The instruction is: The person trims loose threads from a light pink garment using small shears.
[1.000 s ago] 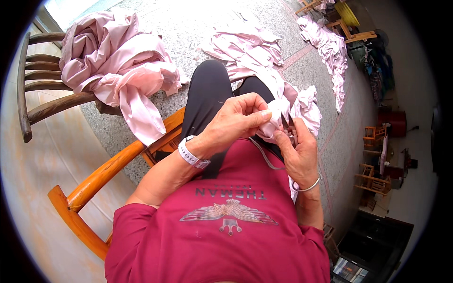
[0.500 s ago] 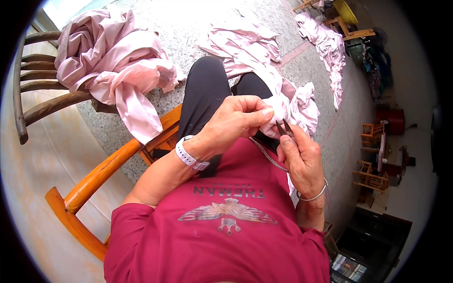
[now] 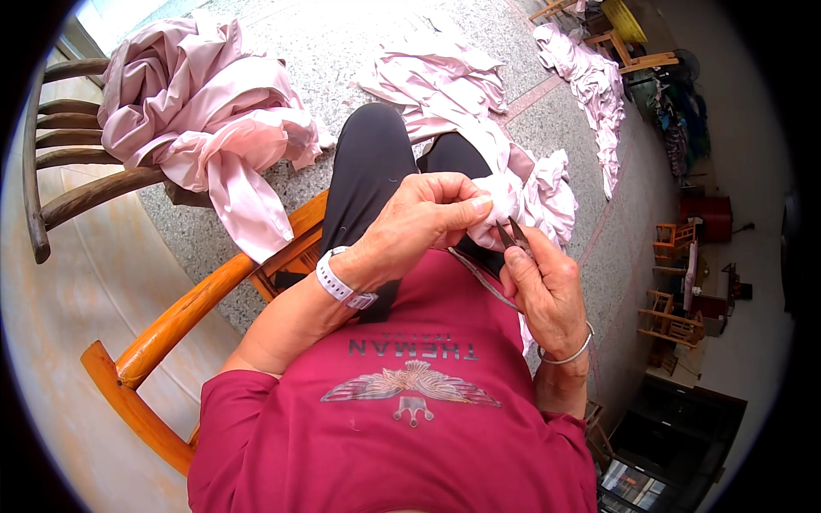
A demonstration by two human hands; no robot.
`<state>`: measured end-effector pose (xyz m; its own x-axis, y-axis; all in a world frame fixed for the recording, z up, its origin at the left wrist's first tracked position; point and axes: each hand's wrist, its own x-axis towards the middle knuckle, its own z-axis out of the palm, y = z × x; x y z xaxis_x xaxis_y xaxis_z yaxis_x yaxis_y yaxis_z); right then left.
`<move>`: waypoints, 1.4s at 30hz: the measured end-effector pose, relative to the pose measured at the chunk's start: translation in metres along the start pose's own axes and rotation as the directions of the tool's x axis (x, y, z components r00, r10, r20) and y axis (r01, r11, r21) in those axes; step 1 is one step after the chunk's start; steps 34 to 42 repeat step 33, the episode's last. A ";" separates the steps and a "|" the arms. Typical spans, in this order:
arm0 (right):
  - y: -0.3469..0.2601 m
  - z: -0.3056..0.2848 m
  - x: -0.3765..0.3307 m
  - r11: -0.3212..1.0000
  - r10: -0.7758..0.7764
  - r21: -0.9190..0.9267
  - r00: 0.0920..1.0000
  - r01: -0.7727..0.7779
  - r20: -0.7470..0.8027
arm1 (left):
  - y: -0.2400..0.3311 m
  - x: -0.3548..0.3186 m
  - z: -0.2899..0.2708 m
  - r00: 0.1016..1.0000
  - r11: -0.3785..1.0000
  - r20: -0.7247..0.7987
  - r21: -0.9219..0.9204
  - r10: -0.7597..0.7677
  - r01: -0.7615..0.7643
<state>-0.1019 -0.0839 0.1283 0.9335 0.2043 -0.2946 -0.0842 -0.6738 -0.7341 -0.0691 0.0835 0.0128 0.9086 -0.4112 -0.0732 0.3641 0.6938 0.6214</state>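
Pale pink cloth (image 3: 547, 195) lies bunched over my lap and trails forward onto the floor. My left hand (image 3: 432, 209) pinches a fold of it between thumb and fingers. In my right hand (image 3: 545, 278) is a pair of small dark thread snips (image 3: 513, 233), gripped low with the thumb on one side. Their two pointed blades stand apart, with the tips close to the pinched fold and just right of my left thumb. Whether a thread lies between the blades is too small to tell.
On the left, a wooden chair (image 3: 73, 205) carries a heap of pink cloth (image 3: 197, 103). An orange wooden armrest (image 3: 188, 303) runs beside my left arm. More pink cloth (image 3: 590, 85) lies at the far right, near a yellow basin (image 3: 626, 20). Small wooden stools (image 3: 671, 321) stand along the right.
The snips' blades have spread slightly wider and shifted a little at the fold. Both hands stay almost where they were, still gripping the cloth and the snips.
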 end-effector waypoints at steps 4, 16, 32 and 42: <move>-0.001 0.000 0.001 1.000 0.005 -0.002 1.000 -0.005 0.011 | 0.000 0.000 0.000 1.000 1.000 0.001 0.009 0.014 -0.014; 0.000 -0.002 0.003 1.000 -0.005 -0.012 1.000 0.005 0.030 | 0.004 -0.001 0.000 1.000 0.998 0.001 0.055 0.027 -0.027; 0.004 -0.001 0.002 1.000 0.002 0.014 1.000 -0.003 0.026 | 0.002 -0.001 0.000 1.000 0.999 0.007 0.045 0.024 -0.025; 0.003 -0.001 0.002 1.000 0.006 0.017 1.000 -0.006 0.025 | 0.004 -0.001 0.001 1.000 0.999 0.006 0.044 0.020 -0.020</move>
